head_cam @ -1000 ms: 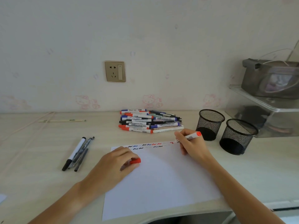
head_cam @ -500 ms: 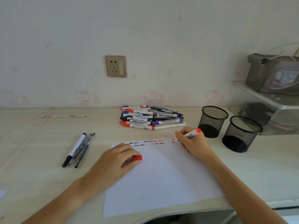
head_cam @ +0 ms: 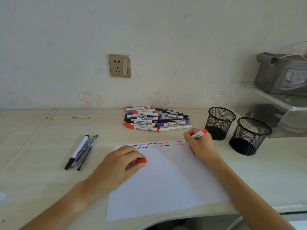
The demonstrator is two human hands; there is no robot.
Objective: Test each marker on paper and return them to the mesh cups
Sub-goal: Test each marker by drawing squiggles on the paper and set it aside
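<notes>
A white sheet of paper (head_cam: 166, 183) lies on the desk with short black, blue and red squiggles along its top edge. My right hand (head_cam: 201, 145) grips a red whiteboard marker (head_cam: 200, 133), its tip down at the paper's top right corner. My left hand (head_cam: 119, 165) rests on the paper's left side and holds the red cap (head_cam: 140, 160). A pile of markers (head_cam: 154, 121) lies behind the paper. Two black mesh cups, one (head_cam: 219, 122) nearer the wall and one (head_cam: 250, 136) to its right, stand empty.
Three pens, one a black-capped marker (head_cam: 78, 151), lie left of the paper. A clear plastic shelf (head_cam: 274, 103) with a grey bag (head_cam: 282, 73) stands at the far right. A wall socket (head_cam: 119, 65) is above the desk. A thin stick (head_cam: 64, 117) lies at back left.
The right hand has drawn a fresh red squiggle near the paper's top right corner. The left hand with the cap has stayed put. The view shifted slightly.
</notes>
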